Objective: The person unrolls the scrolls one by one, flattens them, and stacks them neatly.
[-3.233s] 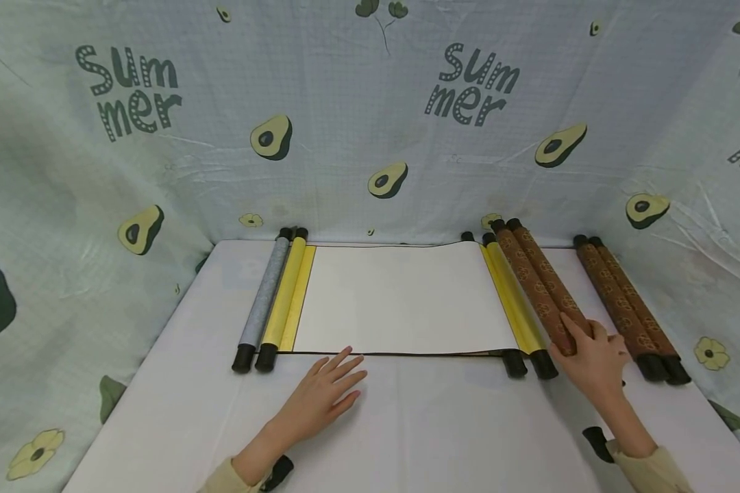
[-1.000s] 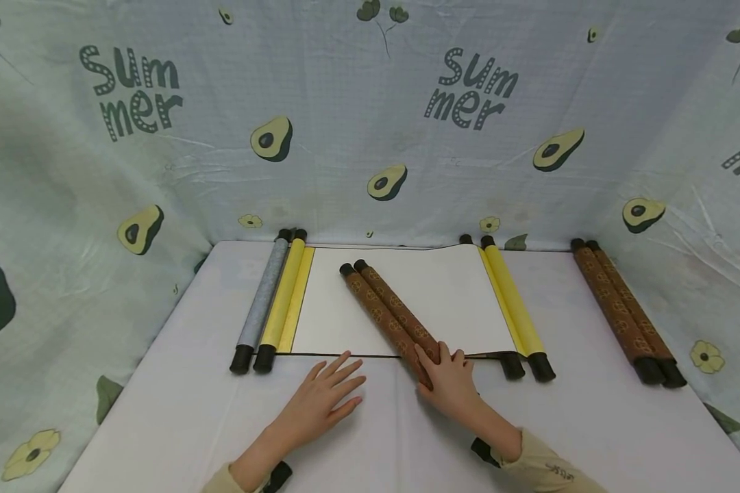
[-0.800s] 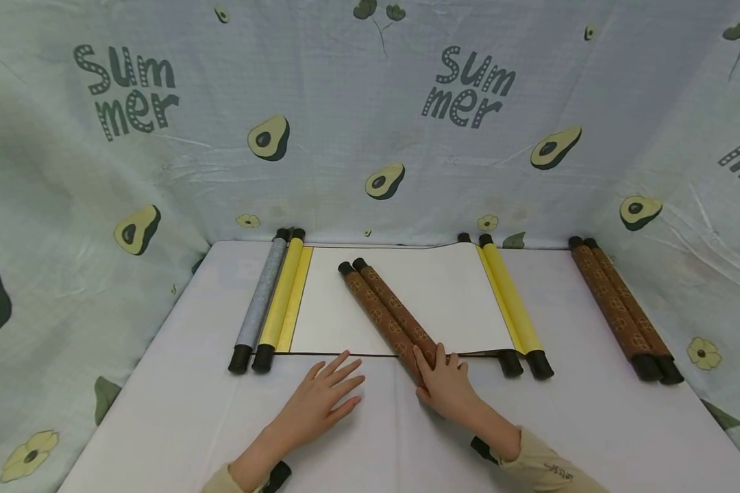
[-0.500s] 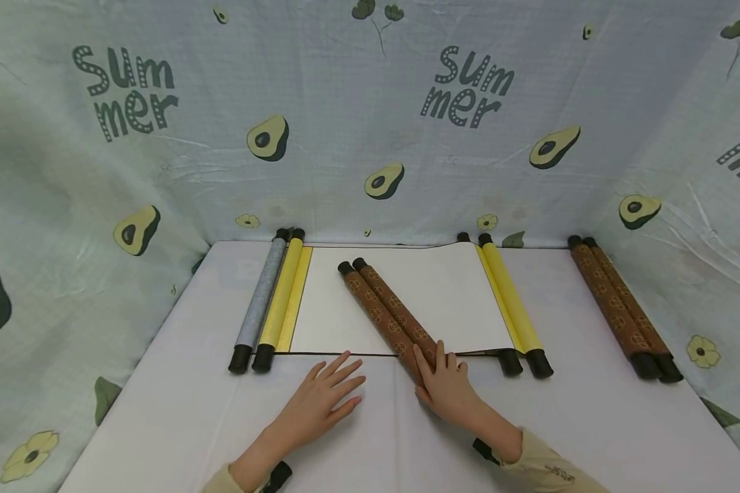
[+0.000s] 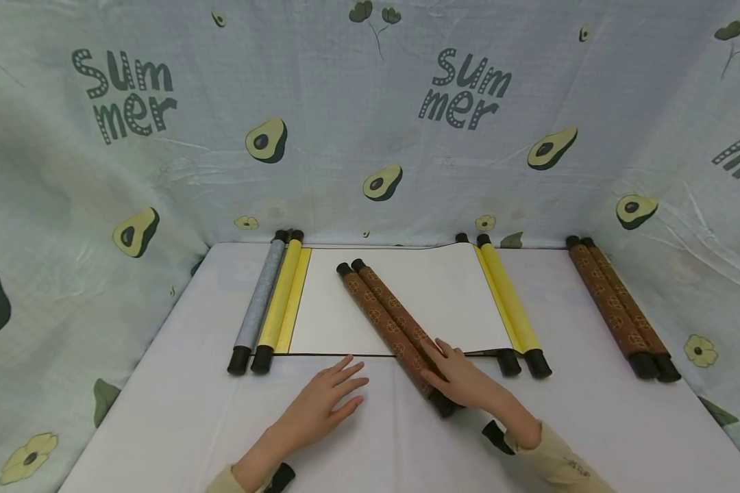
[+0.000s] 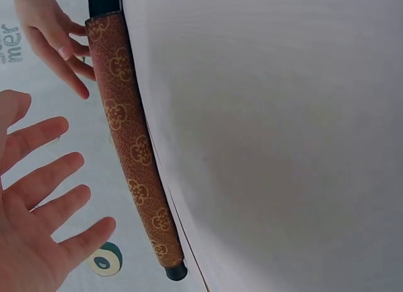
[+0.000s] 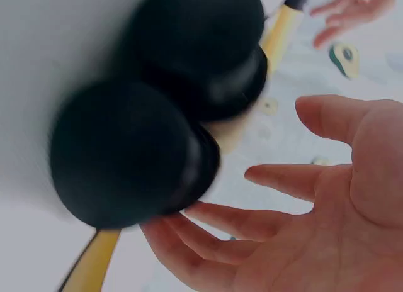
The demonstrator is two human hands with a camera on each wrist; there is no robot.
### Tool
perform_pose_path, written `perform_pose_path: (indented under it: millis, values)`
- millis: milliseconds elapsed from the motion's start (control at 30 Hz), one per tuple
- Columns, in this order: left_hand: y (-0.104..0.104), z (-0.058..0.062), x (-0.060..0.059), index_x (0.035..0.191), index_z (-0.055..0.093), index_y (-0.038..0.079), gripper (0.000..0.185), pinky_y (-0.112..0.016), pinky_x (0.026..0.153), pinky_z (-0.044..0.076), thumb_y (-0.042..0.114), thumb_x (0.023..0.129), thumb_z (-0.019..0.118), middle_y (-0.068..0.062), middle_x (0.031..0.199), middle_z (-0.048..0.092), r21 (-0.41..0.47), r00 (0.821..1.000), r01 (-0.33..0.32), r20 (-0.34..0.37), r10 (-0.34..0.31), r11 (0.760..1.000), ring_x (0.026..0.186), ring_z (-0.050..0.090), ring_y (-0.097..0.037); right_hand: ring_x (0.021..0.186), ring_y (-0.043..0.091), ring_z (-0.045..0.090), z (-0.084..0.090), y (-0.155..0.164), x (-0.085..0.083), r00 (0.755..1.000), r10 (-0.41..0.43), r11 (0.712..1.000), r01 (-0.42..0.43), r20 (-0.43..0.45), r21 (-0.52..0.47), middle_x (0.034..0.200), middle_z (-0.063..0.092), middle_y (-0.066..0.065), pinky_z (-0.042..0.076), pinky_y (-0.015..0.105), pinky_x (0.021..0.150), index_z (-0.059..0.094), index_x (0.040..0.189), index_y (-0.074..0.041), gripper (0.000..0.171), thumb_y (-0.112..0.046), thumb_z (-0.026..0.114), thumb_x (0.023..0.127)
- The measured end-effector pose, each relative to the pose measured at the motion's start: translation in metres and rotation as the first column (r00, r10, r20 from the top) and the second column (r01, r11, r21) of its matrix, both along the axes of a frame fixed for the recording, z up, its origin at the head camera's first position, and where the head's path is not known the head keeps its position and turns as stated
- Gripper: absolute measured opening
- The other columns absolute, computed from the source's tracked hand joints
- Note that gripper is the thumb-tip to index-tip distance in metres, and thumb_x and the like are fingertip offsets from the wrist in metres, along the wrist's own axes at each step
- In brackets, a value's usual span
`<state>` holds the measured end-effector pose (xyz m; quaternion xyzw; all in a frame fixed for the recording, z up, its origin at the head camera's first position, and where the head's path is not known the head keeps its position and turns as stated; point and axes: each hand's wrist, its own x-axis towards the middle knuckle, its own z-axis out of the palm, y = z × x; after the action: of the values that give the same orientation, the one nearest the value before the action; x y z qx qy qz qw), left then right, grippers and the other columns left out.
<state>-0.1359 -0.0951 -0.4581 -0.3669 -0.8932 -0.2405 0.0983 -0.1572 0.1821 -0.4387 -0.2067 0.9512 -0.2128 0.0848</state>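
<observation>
A brown patterned scroll (image 5: 387, 320), rolled from both ends into two rods, lies slantwise across the white sheet of an unrolled scroll (image 5: 456, 294). Its near end reaches over the sheet's front edge. My right hand (image 5: 462, 378) is beside that end, its fingers loosely extended and at the rods. Two black end caps (image 7: 119, 153) fill much of the right wrist view, blurred, with the fingers (image 7: 252, 223) stretched beneath them. My left hand (image 5: 323, 400) hovers with spread fingers left of the brown scroll, apart from it, holding nothing.
A second brown scroll (image 5: 607, 305) lies at the table's right side. The unrolled scroll has a yellow roll (image 5: 280, 294) at left, beside a blue-grey roll (image 5: 261, 298), and another yellow roll (image 5: 512, 301) at right. A printed curtain (image 5: 370, 123) stands behind the table.
My right hand has carried the brown scroll leftward from beside the right yellow roll onto the white sheet. Its grip has since loosened and it has shifted slightly right, uncovering the black caps.
</observation>
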Motion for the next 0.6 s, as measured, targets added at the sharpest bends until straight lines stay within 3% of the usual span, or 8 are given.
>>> perform_pose_path:
  millis: [100, 200, 300, 433, 500, 600]
  values:
    - [0.002, 0.003, -0.003, 0.116, 0.059, 0.011, 0.032, -0.045, 0.096, 0.039, 0.027, 0.090, 0.052, -0.010, 0.131, 0.049, 0.079, 0.993, 0.001, 0.115, -0.010, 0.997, 0.127, 0.038, -0.029, 0.122, 0.052, 0.030, 0.006, 0.007, -0.006, 0.999, 0.031, 0.997, -0.028, 0.041, -0.077, 0.138, 0.027, 0.032, 0.033, 0.059, 0.093, 0.024, 0.140, -0.001, 0.057, -0.030, 0.043, 0.094]
    - [0.005, 0.005, -0.008, 0.117, 0.057, 0.009, 0.033, -0.047, 0.097, 0.037, 0.027, 0.091, 0.049, -0.012, 0.132, 0.048, 0.181, 0.969, -0.024, 0.247, -0.022, 0.983, 0.127, 0.038, -0.030, 0.119, 0.046, 0.038, 0.013, 0.013, -0.013, 0.995, 0.083, 0.987, -0.075, 0.056, -0.139, 0.135, 0.033, 0.030, 0.038, 0.054, 0.091, 0.026, 0.138, 0.003, 0.056, -0.029, 0.041, 0.095]
    - [0.008, 0.005, -0.014, 0.116, 0.057, 0.007, 0.032, -0.047, 0.095, 0.039, 0.025, 0.092, 0.047, -0.014, 0.130, 0.049, 0.288, 0.941, -0.067, 0.337, -0.036, 0.955, 0.124, 0.042, -0.029, 0.114, 0.043, 0.045, 0.019, 0.020, -0.022, 0.987, 0.134, 0.975, -0.116, 0.084, -0.192, 0.135, 0.035, 0.029, 0.042, 0.050, 0.088, 0.026, 0.137, 0.006, 0.055, -0.026, 0.040, 0.095]
    - [0.013, 0.006, -0.024, 0.116, 0.057, 0.005, 0.031, -0.039, 0.087, 0.047, 0.023, 0.093, 0.045, -0.015, 0.123, 0.055, 0.391, 0.906, -0.143, 0.421, -0.039, 0.909, 0.116, 0.050, -0.028, 0.114, 0.040, 0.047, 0.023, 0.026, -0.034, 0.975, 0.129, 0.967, -0.084, 0.181, -0.240, 0.137, 0.033, 0.027, 0.044, 0.047, 0.087, 0.025, 0.138, 0.003, 0.055, -0.029, 0.039, 0.095]
    - [0.015, 0.008, -0.029, 0.116, 0.056, 0.002, 0.032, -0.036, 0.084, 0.049, 0.021, 0.094, 0.044, -0.017, 0.120, 0.056, 0.443, 0.872, -0.186, 0.486, -0.060, 0.877, 0.112, 0.052, -0.031, 0.115, 0.038, 0.048, 0.025, 0.028, -0.039, 0.966, 0.117, 0.965, -0.056, 0.230, -0.256, 0.137, 0.034, 0.026, 0.044, 0.046, 0.087, 0.026, 0.139, 0.001, 0.056, -0.032, 0.039, 0.095]
    - [0.017, 0.012, -0.038, 0.118, 0.052, -0.003, 0.035, -0.034, 0.084, 0.049, 0.021, 0.095, 0.042, -0.023, 0.120, 0.054, 0.521, 0.789, -0.270, 0.602, -0.124, 0.810, 0.111, 0.051, -0.037, 0.116, 0.037, 0.047, 0.027, 0.028, -0.047, 0.949, 0.082, 0.961, 0.007, 0.304, -0.278, 0.136, 0.037, 0.026, 0.044, 0.045, 0.088, 0.027, 0.139, -0.003, 0.057, -0.035, 0.039, 0.094]
